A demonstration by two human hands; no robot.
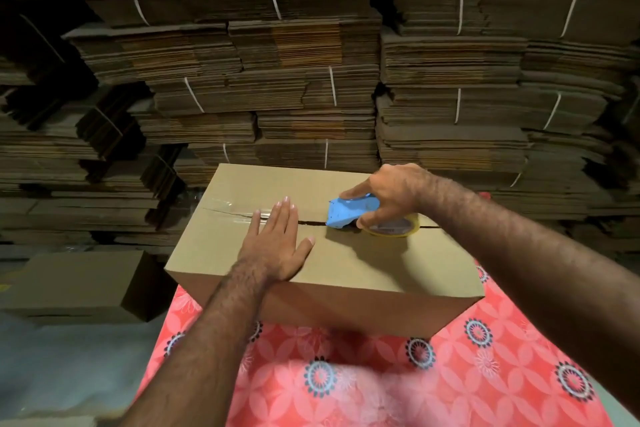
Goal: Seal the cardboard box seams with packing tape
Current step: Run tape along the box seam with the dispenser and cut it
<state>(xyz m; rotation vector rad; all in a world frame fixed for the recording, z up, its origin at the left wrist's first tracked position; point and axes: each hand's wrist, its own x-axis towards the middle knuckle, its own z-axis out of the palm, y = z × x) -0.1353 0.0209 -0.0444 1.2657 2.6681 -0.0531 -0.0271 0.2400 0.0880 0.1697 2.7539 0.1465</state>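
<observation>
Now right hand (388, 196) gripping blue tape dispenser (349, 213) on box (346, 263) seam (310, 222), laying tape. Left hand (277, 239) spread flat just beside it, pinning flaps shut. Box sitting on table (450, 374).

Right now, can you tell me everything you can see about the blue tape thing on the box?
The tape dispenser has a shiny light-blue plastic body and carries a yellowish roll of packing tape at its back. It sits on top of the cardboard box, right on the open centre seam, nose pointing left. The right hand grips it from above. The left hand lies flat on the box, not touching it.
</observation>
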